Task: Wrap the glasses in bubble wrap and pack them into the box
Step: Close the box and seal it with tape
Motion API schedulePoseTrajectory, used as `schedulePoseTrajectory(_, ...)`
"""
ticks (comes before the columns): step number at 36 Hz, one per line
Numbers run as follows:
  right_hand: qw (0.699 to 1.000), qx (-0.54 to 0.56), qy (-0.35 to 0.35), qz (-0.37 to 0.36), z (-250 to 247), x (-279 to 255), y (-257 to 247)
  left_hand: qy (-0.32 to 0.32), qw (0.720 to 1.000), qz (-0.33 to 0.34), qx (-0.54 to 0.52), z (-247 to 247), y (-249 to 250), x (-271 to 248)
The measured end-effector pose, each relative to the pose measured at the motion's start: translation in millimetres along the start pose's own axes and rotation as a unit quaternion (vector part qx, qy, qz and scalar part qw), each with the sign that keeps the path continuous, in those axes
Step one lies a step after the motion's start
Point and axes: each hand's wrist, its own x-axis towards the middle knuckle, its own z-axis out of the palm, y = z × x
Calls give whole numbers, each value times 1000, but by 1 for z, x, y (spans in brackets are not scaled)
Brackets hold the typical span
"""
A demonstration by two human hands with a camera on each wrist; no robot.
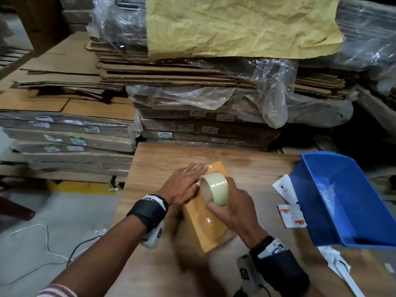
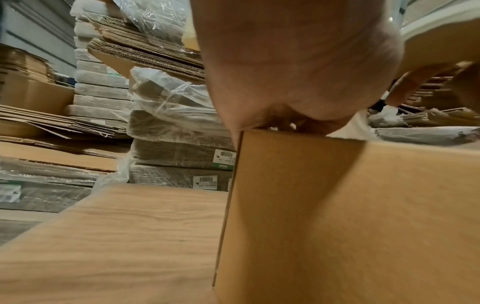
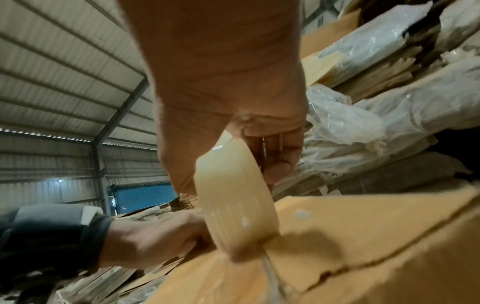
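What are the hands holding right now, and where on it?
Right hand grips the pale roll of clear packing tape round its ring, standing on the brown cardboard box. Left hand holds nothing; it presses flat on the box top.

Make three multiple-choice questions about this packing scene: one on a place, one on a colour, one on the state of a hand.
1. Where is the box?
A. inside the bin
B. on the wooden table
C. on the floor

2. What colour is the plastic bin at the right?
A. blue
B. red
C. green

3. What does the left hand do?
A. grips the tape roll
B. hangs idle beside the table
C. presses flat on the box top

Answers:
1. B, the box stands on the table in the head view.
2. A, its walls are plainly blue.
3. C, its fingers lie straight on the box, while the right hand holds the tape roll.
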Motion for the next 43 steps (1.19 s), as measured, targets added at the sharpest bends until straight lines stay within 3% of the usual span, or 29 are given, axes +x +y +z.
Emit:
schedulePoseTrajectory(7,995,-64,-72,17,-18,-24,17,-24,998,-10,50,-5,9,-2)
schedulePoseTrajectory(13,995,-74,-69,28,-22,-31,8,-52,989,-30,134,0,22,-3)
schedulePoseTrajectory(17,993,-85,-68,33,-24,-32,2,-62,982,33,177,4,30,-11)
schedulePoseTrajectory(21,996,-47,-59,37,-22,-32,-1,-60,979,90,172,9,30,-18)
schedulePoseTrajectory(31,996,92,4,4,-15,-61,17,-74,977,91,177,7,32,-14)
schedulePoseTrajectory(43,993,0,-107,45,-44,-78,28,-95,978,76,172,7,35,-14)
